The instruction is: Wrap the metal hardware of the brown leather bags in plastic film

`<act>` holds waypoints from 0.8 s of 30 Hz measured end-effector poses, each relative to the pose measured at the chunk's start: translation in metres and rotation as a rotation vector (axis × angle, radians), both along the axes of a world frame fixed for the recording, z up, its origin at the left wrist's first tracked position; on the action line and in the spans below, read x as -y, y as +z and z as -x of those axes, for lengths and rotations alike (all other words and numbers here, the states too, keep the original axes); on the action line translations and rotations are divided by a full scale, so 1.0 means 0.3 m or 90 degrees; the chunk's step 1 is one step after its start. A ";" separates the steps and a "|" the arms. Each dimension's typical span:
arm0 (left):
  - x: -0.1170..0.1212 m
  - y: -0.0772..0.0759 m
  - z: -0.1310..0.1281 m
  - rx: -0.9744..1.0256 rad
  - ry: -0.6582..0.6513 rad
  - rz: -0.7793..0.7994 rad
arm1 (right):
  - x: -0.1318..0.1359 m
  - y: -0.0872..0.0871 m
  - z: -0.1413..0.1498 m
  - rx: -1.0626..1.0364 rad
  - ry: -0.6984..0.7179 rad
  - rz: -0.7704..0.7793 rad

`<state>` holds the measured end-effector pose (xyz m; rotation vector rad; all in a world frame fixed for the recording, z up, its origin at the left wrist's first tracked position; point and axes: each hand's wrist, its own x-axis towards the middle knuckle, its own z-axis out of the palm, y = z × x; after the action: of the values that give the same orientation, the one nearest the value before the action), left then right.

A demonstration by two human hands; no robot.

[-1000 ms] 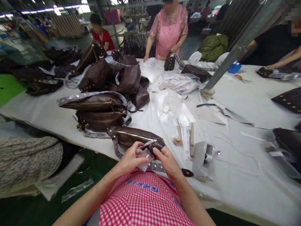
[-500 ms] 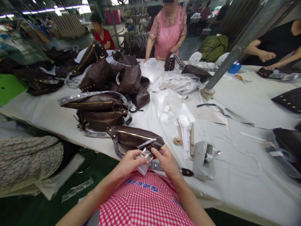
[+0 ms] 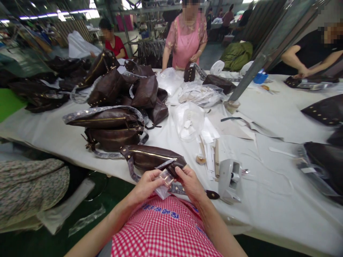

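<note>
A dark brown leather handbag (image 3: 150, 157) with a gold zipper lies on its side at the table edge in front of me. My left hand (image 3: 148, 184) is closed on a metal buckle (image 3: 167, 177) covered in clear plastic, and a loose plastic flap hangs below it. With thumb and fingers, my right hand (image 3: 190, 181) pinches a dark leather strap at the bag's near end, close to the buckle. A plastic-wrapped studded strap (image 3: 178, 189) runs beneath my hands to a dark tip (image 3: 212, 194) on the right.
A grey tape dispenser (image 3: 226, 178) stands right of my hands. Two stacked handbags (image 3: 112, 137) lie to the left, with a heap of bags (image 3: 146, 91) behind. Clear plastic bags (image 3: 189, 121) and paper strips (image 3: 210, 160) lie ahead. A metal post (image 3: 257, 62) rises from the table. Co-workers are across it.
Both hands keep their grip, with the leather strap end shifted slightly beside the buckle. The view has moved a little. Across the table, a co-worker at left has lifted a white sheet.
</note>
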<state>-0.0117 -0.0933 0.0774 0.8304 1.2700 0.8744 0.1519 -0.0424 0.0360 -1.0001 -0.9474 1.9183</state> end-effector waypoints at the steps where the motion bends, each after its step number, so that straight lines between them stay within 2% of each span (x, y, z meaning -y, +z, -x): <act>1: -0.001 0.002 -0.002 0.002 -0.004 0.001 | -0.002 -0.001 0.000 0.002 -0.005 -0.004; 6: -0.010 0.012 -0.011 0.018 -0.014 0.001 | -0.006 0.007 0.000 0.041 -0.028 -0.022; 10: -0.019 0.012 -0.024 0.091 -0.026 -0.006 | -0.011 0.006 -0.002 0.074 -0.022 -0.046; 13: -0.022 0.007 -0.028 0.120 -0.016 0.001 | -0.014 0.000 -0.007 0.069 -0.025 -0.047; 15: -0.026 0.007 -0.019 0.112 -0.038 -0.011 | -0.014 0.000 -0.008 0.057 -0.027 -0.034; 20: -0.058 0.033 0.026 -0.001 -0.162 -0.062 | -0.014 0.016 -0.007 -0.007 -0.010 -0.020; 24: -0.098 0.052 0.038 -0.159 -0.212 -0.088 | -0.016 0.012 -0.006 -0.037 0.015 -0.042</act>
<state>-0.0230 -0.0639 0.0931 1.2515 1.2474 0.6076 0.1537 -0.0377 0.0396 -0.8941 -0.9856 1.9128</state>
